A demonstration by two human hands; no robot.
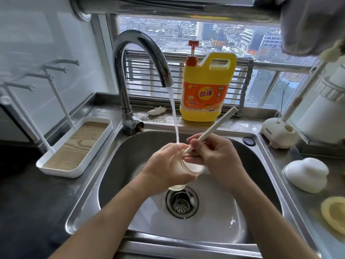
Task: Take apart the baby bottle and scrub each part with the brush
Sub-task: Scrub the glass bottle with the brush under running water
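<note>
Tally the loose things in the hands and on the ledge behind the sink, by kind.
1 clear bottle body, in the left hand
1 brush, in the right hand
1 yellow detergent jug
1 crumpled white scrap
Total: 4

i see both bare forearms enter from bottom edge, angled toward each other. left forearm comes from lower left, wrist nearly straight. left hand has back turned up to me, fingers and thumb curled round clear bottle. right forearm comes from lower right, wrist bent little inward. right hand grips brush handle, fingers folded over it, knuckles up. hands very close together, fingertips of right just beside left; real contact i cannot tell.
</note>
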